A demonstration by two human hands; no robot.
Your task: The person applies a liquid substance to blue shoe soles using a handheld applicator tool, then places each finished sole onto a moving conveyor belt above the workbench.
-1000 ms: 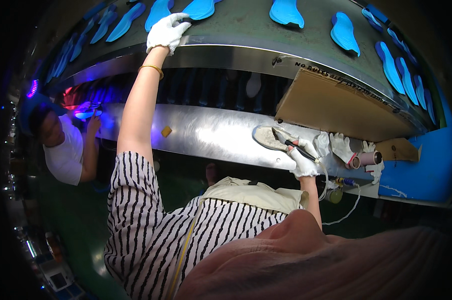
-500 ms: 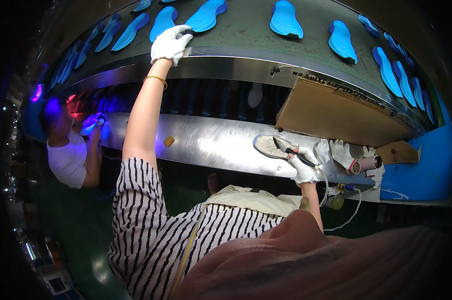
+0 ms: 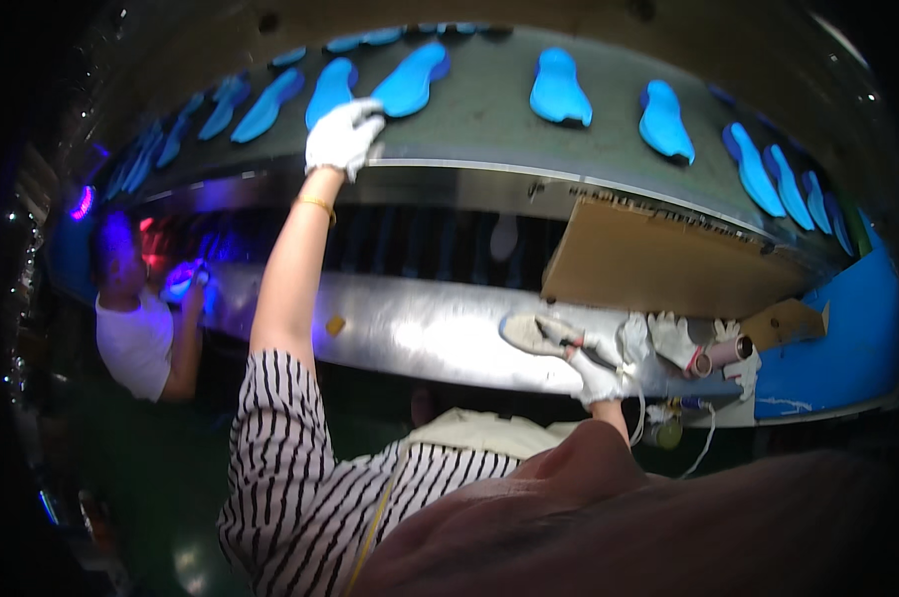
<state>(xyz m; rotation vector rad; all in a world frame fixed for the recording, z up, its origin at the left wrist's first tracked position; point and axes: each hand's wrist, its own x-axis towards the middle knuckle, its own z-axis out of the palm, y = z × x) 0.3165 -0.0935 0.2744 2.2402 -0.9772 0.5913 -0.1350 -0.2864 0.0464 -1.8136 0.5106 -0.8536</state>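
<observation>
In the head view, a blue sole (image 3: 415, 82) is lying on the green belt (image 3: 484, 104), its long axis slanting up-right, broad end by my left hand (image 3: 343, 139), whose grip I can't tell. My right hand (image 3: 597, 379) is clamping a black tool (image 3: 602, 357) over the metal counter (image 3: 420, 318).

From the centre of the view, a tan cardboard panel (image 3: 658, 259) is propped toward 3 o'clock behind the metal worktop (image 3: 430, 323). Just past 3, unworn white gloves (image 3: 671, 341) are laid beside a pinkish roll (image 3: 730, 350). Between 8 and 9, a small yellow block (image 3: 335, 325) is seen; near 9, a white-shirted co-worker (image 3: 136, 343) is placed.
</observation>
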